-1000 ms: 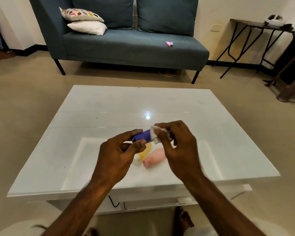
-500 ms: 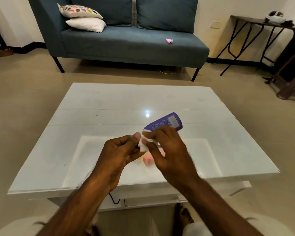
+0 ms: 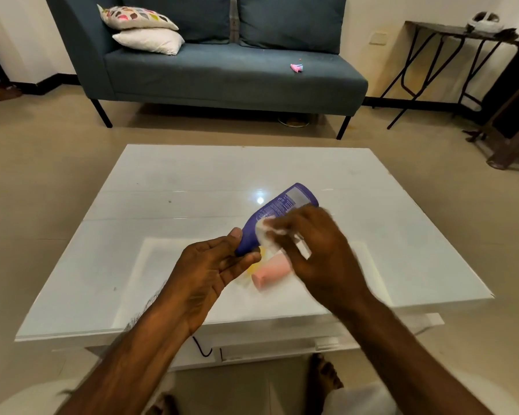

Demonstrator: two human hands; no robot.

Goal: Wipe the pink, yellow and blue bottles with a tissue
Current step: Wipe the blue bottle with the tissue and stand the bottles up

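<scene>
Both hands work above the white table (image 3: 162, 235): the left hand (image 3: 210, 274) grips the near end of the tilted blue bottle (image 3: 277, 215), and the blurred right hand (image 3: 318, 253) presses a white tissue (image 3: 267, 232) on its side. Below them the pink bottle (image 3: 271, 270) lies on the table, with the yellow bottle (image 3: 253, 266) just left of it, mostly hidden.

No text can be read. A label with lines of small white print and a pale rectangular panel is carried on the blue bottle (image 3: 277, 212), on the stretch just beyond the right hand (image 3: 321, 256), but the print is too small and blurred to be made out. No brand, number or sign is legible elsewhere.
</scene>
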